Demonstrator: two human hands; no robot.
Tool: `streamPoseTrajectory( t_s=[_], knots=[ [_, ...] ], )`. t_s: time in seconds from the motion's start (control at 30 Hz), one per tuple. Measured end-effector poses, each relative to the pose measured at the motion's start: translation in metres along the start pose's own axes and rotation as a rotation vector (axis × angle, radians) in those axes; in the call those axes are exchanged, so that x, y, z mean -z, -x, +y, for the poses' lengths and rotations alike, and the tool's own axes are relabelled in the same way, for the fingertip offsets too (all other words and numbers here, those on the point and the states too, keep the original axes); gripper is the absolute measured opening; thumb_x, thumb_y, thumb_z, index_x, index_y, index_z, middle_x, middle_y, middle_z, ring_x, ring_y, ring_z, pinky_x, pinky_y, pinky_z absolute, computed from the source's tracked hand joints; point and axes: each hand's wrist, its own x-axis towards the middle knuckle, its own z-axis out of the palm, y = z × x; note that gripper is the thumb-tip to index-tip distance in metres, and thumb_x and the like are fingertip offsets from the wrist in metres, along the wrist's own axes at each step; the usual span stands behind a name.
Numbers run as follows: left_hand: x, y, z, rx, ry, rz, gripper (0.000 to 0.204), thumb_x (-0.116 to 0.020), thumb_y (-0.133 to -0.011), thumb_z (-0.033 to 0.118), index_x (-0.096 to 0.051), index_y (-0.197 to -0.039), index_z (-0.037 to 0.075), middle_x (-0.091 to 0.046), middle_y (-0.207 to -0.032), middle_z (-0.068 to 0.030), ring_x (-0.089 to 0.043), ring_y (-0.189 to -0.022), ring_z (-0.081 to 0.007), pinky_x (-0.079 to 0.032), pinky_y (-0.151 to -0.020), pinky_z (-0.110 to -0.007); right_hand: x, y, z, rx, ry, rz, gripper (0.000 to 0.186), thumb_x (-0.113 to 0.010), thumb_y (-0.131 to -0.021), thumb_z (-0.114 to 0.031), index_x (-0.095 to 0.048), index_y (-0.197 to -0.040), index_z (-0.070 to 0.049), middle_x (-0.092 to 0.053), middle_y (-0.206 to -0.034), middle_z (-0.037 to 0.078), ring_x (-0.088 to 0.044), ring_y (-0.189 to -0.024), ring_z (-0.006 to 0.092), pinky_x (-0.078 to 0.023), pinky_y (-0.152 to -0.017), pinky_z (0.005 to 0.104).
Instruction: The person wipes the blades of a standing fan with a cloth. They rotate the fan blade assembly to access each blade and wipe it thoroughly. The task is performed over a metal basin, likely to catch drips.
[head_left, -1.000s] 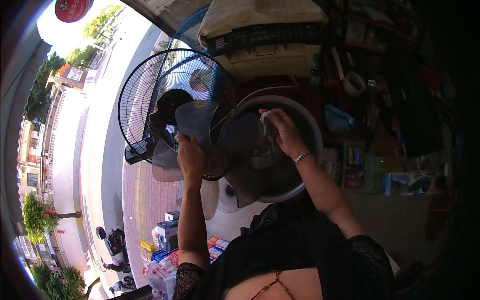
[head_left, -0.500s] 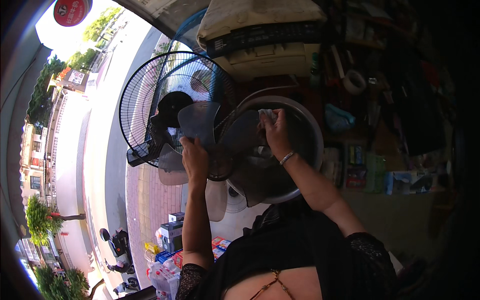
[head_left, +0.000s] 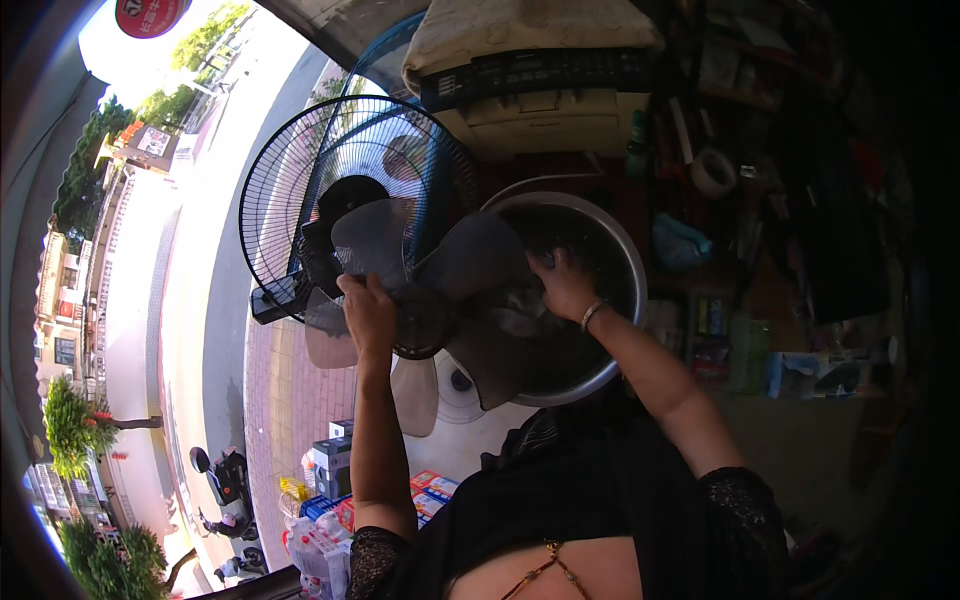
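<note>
A fan blade set (head_left: 470,250) with several translucent grey blades is held up in front of me, partly over a metal basin (head_left: 632,235). My left hand (head_left: 370,312) is closed on a blade at its left side. My right hand (head_left: 566,287) is over the basin, beside the right-hand blades, its fingers curled round a small greyish cloth, mostly hidden by the fingers. The blades' hub (head_left: 420,320) sits between my hands. Behind the blades stands the fan's black wire guard (head_left: 265,190) with its dark motor housing.
A beige and black printer (head_left: 540,110), with a cloth on top, stands beyond the basin. Rolls of tape (head_left: 713,173), a green bottle (head_left: 638,140) and a blue bag (head_left: 680,240) lie at the right. Boxes (head_left: 333,465) stand low on the left, near the street with a parked scooter (head_left: 230,490).
My right hand has moved down and slightly right, away from the upper blade's edge, with the cloth. My left hand and the blade set have shifted a little left.
</note>
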Motion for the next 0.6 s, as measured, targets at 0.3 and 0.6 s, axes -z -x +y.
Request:
streamPoseTrajectory(
  t_s=[0.3, 0.6],
  knots=[
    [0.009, 0.002, -0.001, -0.013, -0.003, 0.014, 0.022, -0.047, -0.095, 0.015, -0.039, -0.101, -0.005, -0.061, -0.09, -0.034, -0.057, -0.087, -0.0521, -0.045, -0.074, -0.053, -0.015, -0.008, 0.024, -0.085, -0.226, 0.076, 0.065, -0.076, -0.075, -0.029, -0.045, -0.122, 0.004, -0.056, -0.111, 0.028, -0.062, -0.096, 0.0383, -0.052, -0.083, 0.0407],
    [0.01, 0.003, 0.007, 0.024, -0.069, 0.048, 0.027, -0.045, -0.096, 0.018, -0.038, -0.104, -0.007, -0.061, -0.089, -0.0351, -0.059, -0.086, -0.0513, -0.045, -0.075, -0.054, 0.013, 0.011, 0.017, -0.111, -0.99, 0.172, 0.036, -0.072, -0.08, -0.021, -0.058, -0.105, 0.002, -0.063, -0.094, 0.013, -0.062, -0.087, 0.0229, -0.049, -0.077, 0.0327]
  ],
)
